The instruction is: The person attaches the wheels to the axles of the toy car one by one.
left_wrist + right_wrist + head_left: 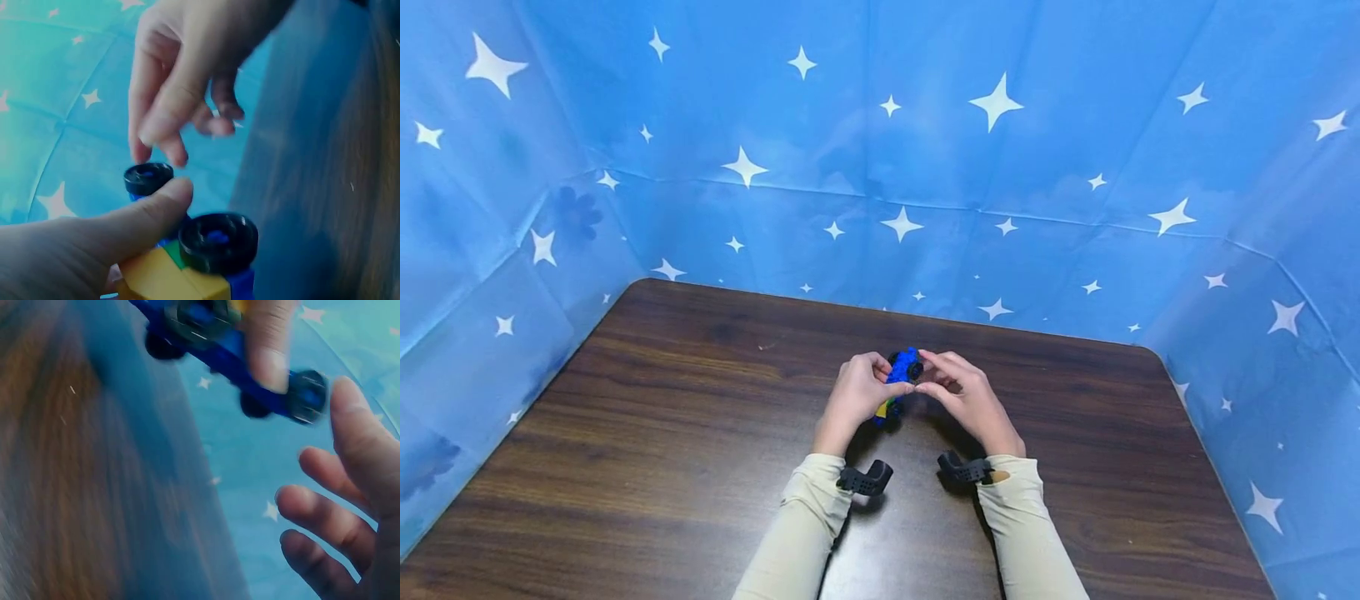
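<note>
A small blue toy car with black wheels is held up over the table by my left hand. The left thumb lies across the car's side between two black wheels, with the other fingers mostly hidden behind the body. Yellow bricks and a bit of green show on the car in the left wrist view. My right hand is beside the car's far end. Its thumb is close to the end wheel, and its loosely bent fingers hold nothing.
Dark brown wooden table beneath the hands. A blue cloth with white stars hangs behind and along both sides. Black straps with curved mounts sit on both wrists over pale sleeves.
</note>
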Motion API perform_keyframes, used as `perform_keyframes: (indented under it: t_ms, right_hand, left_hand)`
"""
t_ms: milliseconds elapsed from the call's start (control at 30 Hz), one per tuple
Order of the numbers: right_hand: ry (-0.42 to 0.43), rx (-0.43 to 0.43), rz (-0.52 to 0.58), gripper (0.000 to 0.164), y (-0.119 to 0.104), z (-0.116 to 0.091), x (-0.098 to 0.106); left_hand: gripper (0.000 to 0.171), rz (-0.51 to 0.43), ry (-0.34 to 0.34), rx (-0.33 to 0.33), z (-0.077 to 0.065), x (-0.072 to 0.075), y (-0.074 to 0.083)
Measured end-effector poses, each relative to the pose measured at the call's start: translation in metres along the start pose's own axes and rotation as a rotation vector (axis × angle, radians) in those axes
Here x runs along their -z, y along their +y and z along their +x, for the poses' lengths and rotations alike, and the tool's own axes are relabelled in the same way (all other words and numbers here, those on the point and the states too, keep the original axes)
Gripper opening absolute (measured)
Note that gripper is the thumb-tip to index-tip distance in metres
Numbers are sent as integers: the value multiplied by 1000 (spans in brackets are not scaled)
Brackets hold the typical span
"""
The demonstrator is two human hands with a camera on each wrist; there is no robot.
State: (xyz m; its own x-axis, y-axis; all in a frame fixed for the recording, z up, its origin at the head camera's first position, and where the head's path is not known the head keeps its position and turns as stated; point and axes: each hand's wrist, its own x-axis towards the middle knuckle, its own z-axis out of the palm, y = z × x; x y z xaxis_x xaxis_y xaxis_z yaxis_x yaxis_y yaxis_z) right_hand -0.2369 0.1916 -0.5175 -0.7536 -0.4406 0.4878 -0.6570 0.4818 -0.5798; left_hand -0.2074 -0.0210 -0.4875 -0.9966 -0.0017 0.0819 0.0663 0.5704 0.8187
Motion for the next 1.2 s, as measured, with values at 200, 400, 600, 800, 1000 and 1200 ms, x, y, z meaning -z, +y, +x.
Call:
perform_keyframes:
  t_ms: [200, 400, 600, 800, 1000, 1200]
  right_hand:
    - [51, -64, -7, 41, 12, -10, 13]
    - [100, -119, -13, 37, 23, -18, 25]
    - [88, -121, -22, 34, 26, -18, 30]
    - [84, -100, -31, 33, 25, -16, 29]
    - [75, -112, -30, 32, 23, -16, 28]
    - [81, -101, -40, 33, 22, -13, 31]
  left_hand:
    - [33, 328, -16, -61, 0, 1, -1]
    - [40, 658, -104, -246, 11, 2, 5]
    - [31, 794, -222, -421, 22, 2, 20]
    - [31, 835, -258, -455, 24, -3, 25]
    - [32, 861, -298, -406, 24, -9, 23]
    - [41, 887, -321, -402, 24, -11, 24]
